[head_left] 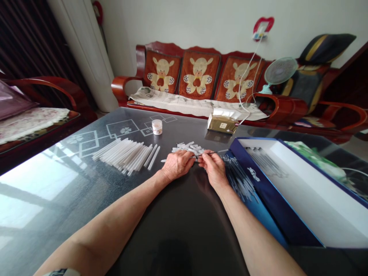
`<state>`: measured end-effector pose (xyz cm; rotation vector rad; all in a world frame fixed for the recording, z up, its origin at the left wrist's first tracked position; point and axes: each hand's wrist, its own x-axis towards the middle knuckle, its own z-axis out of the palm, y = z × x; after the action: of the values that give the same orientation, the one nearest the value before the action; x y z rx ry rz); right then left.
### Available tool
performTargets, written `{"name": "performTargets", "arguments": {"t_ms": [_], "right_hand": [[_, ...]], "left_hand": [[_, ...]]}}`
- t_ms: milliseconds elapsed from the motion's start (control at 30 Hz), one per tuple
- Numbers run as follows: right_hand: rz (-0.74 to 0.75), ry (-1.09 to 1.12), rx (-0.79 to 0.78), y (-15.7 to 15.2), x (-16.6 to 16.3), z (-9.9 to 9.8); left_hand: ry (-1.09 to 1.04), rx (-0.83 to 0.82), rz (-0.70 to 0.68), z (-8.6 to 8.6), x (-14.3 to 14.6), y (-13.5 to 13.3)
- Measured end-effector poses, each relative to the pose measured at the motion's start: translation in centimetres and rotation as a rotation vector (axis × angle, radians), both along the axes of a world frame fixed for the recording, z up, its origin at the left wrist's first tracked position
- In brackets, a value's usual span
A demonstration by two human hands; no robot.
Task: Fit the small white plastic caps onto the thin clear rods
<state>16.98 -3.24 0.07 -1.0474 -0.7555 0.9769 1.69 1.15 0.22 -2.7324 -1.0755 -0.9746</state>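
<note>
My left hand (178,164) is closed, and the tip of a white tube (163,160) pokes out on its left side; the rest is hidden by the fingers. Close beside it, my right hand (212,166) pinches a thin dark rod (212,153), like a pen refill, whose pale end points right. Just beyond both hands lies a small heap of short white pieces (188,147). Left of them is a pile of long white tubes (126,155). Many similar thin rods (238,178) lie by my right wrist on a blue sheet or lid.
An open blue box (277,214) with a white inside stands at the right, several rods (266,163) lying at its far end. Further back on the dark glossy table (184,222) are a small white jar (157,127) and a tissue box (222,122).
</note>
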Motion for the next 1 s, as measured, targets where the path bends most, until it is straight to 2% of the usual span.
{"name": "performTargets", "arguments": {"t_ms": [367,567,700,833,1000], "right_hand": [[0.158,-0.219,0.03,0.0,0.2,-0.1],[-0.037,0.09,0.057,0.3,1.2,1.2],[-0.099,0.155,0.067,0.5,2.0,1.3],[-0.169,0.14,0.054,0.5,1.9,0.9],[-0.178,-0.039,0.053,0.3,0.9,0.6]], "left_hand": [[0.032,-0.024,-0.007,0.4,-0.3,-0.1],[0.039,-0.027,0.074,0.4,-0.4,0.1],[0.026,-0.022,0.066,0.4,-0.4,0.1],[0.041,0.008,-0.006,0.5,-0.3,0.0],[0.064,0.006,-0.065,0.5,-0.3,0.0]]}}
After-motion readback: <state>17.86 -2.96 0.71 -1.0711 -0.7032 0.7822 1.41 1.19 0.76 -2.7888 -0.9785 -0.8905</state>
